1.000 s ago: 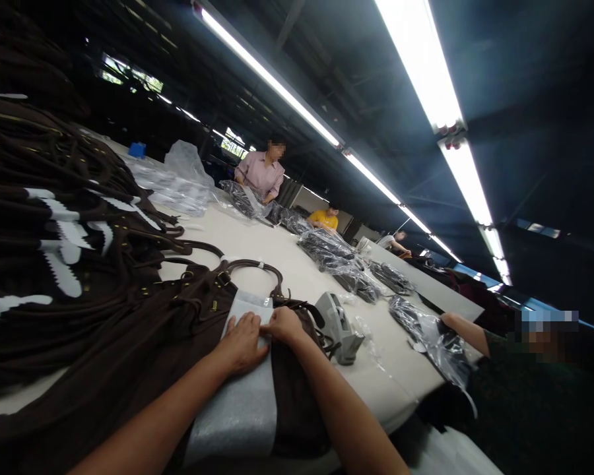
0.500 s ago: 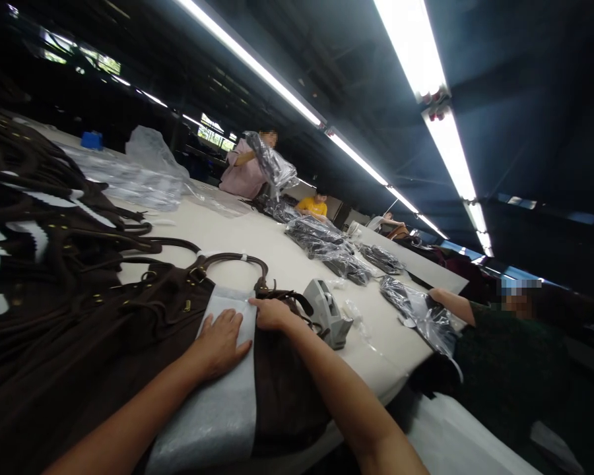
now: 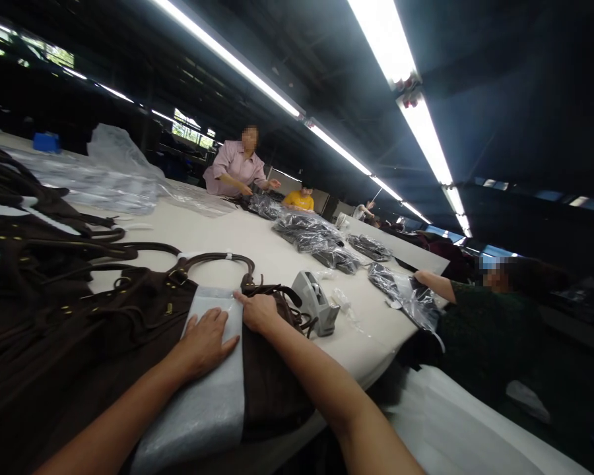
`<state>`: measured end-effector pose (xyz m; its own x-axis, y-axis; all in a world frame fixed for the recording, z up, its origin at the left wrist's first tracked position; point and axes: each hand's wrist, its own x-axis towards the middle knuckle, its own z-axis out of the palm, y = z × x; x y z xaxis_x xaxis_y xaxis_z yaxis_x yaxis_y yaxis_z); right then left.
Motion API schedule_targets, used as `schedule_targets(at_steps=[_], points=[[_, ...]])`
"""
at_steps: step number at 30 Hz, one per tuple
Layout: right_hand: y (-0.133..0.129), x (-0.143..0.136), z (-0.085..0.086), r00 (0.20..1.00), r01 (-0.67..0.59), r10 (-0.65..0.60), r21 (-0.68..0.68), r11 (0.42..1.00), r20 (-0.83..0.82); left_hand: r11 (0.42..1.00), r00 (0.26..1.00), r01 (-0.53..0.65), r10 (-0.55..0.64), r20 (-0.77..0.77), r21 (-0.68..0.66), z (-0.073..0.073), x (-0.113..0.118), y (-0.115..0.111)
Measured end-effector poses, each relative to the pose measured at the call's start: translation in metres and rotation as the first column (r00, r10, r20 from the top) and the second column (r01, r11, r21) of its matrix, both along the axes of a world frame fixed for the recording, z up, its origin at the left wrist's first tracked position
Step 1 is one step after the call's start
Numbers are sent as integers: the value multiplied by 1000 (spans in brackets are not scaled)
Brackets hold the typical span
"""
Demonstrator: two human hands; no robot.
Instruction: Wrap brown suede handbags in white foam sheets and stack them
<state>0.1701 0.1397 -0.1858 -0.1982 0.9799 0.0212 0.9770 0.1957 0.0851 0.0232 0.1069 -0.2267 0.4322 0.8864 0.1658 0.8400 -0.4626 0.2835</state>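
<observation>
My left hand (image 3: 205,343) lies flat with its fingers spread on a white foam sheet (image 3: 202,409). That sheet runs lengthwise over a dark brown handbag (image 3: 272,382) with rounded handles (image 3: 220,256). At the sheet's upper right corner is my right hand (image 3: 260,312), its index finger reaching onto the edge and its other fingers curled under; what they hold, if anything, is hidden. A grey tape dispenser (image 3: 314,303) stands just beyond my right hand. More brown handbags (image 3: 54,264) are piled along the left.
Plastic-wrapped bags (image 3: 309,234) lie along the pale table (image 3: 218,231). Clear plastic sheets (image 3: 89,185) and a blue box (image 3: 46,142) are at the far left. A person in pink (image 3: 237,165) stands across the table. Another person's arm (image 3: 435,285) reaches in from the right.
The view has swung slightly to the right. My hands keep the same pose on the foam sheet. The person in pink has lowered a plastic-wrapped bag, and their hands are now over the table.
</observation>
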Motion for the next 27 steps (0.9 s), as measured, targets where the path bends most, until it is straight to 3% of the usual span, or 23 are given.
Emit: schedule_targets(at_steps=[4, 7, 9, 11, 14, 17, 20, 24, 27], points=[[14, 1, 9, 997, 61, -60, 21, 998, -55, 1000, 1000, 4, -4, -17, 3, 2, -1, -1], [13, 26, 29, 965, 180, -151, 122, 976, -215, 1000, 1000, 28, -28, 5, 11, 1, -3, 2], [5, 61, 47, 858, 367, -258, 181, 912, -444, 999, 999, 36, -36, 17, 14, -1, -4, 6], [-8, 106, 63, 698, 557, -358, 156, 816, -621, 999, 999, 42, -42, 2, 11, -4, -3, 10], [-29, 174, 76, 554, 685, -494, 30, 728, -670, 999, 999, 31, -31, -37, 17, -7, -2, 14], [-45, 216, 73, 423, 668, -581, -194, 718, -695, 999, 998, 16, -13, -55, 47, -10, 0, 16], [-51, 231, 61, 329, 570, -607, -360, 739, -724, 998, 998, 9, -5, -63, 58, -12, -1, 17], [-48, 228, 51, 252, 488, -583, -419, 766, -772, 999, 997, 6, -1, -80, 52, -11, -1, 17], [-46, 225, 53, 215, 484, -521, -373, 791, -826, 999, 996, 12, -8, -93, 42, -11, -2, 18]])
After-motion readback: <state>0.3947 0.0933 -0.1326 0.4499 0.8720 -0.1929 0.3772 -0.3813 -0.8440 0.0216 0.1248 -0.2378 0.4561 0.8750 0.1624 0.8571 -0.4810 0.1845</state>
